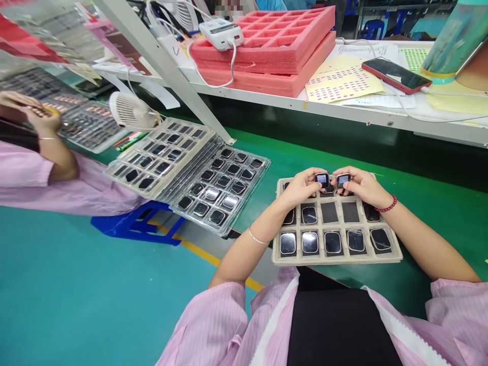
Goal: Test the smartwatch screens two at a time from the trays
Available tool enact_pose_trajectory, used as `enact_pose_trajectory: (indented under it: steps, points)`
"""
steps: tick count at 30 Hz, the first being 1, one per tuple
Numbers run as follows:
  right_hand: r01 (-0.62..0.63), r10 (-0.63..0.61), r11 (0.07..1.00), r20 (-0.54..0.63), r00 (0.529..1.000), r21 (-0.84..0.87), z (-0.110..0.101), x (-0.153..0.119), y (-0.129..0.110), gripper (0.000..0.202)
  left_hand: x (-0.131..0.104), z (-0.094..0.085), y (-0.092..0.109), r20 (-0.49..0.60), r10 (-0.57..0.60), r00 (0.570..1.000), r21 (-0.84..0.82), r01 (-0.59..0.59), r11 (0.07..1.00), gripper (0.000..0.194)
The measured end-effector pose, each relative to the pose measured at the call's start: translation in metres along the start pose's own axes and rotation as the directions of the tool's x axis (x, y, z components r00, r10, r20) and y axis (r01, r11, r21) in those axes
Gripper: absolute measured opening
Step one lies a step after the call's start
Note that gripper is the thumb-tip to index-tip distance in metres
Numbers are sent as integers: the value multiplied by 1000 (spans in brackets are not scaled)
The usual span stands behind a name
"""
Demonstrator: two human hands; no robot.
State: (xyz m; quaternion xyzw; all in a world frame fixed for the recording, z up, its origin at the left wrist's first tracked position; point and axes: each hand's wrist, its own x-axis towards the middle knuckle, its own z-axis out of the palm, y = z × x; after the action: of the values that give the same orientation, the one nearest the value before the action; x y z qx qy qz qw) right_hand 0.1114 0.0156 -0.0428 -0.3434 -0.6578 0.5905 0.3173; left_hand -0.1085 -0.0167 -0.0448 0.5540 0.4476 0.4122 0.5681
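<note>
A beige moulded tray (337,257) lies on the green bench in front of me, most of its pockets holding small square watch bodies (310,242) with dark glass. My left hand (303,186) holds one watch body (322,179) upright over the tray's far row. My right hand (360,185) holds a second watch body (343,179) beside it. Both units show a lit screen with a square code, and they almost touch. Two pockets (330,212) in the middle row are vacant.
Clear plastic trays (223,190) of more watch bodies overlap at the bench's left edge. A co-worker's arm (57,157) in a pink sleeve is at the far left. On the raised shelf behind sit pink foam trays (274,48), a white device (221,33) and a phone (396,74).
</note>
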Motion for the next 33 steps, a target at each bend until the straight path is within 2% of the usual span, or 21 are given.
enact_pose_trajectory:
  steps: [3,9,16,25,33]
  points:
    - [22,-22,1000,9,1000,-11,1,0,1,36,0,0,-1,-5,-4,1000,-18,4,1000,42]
    - [-26,26,999,8,1000,-32,0,0,4,31,-1,-1,-2,5,-16,1000,-10,16,1000,29]
    - [-20,21,998,13,1000,-53,3,0,3,29,-1,2,1,-9,-37,999,8,37,999,20]
    - [13,-16,991,-19,1000,-131,1,1,6,29,-2,2,8,-3,-9,1000,27,9,1000,19]
    - [35,-45,987,-65,997,-154,3,0,3,29,-1,3,7,-56,19,998,33,-17,999,18]
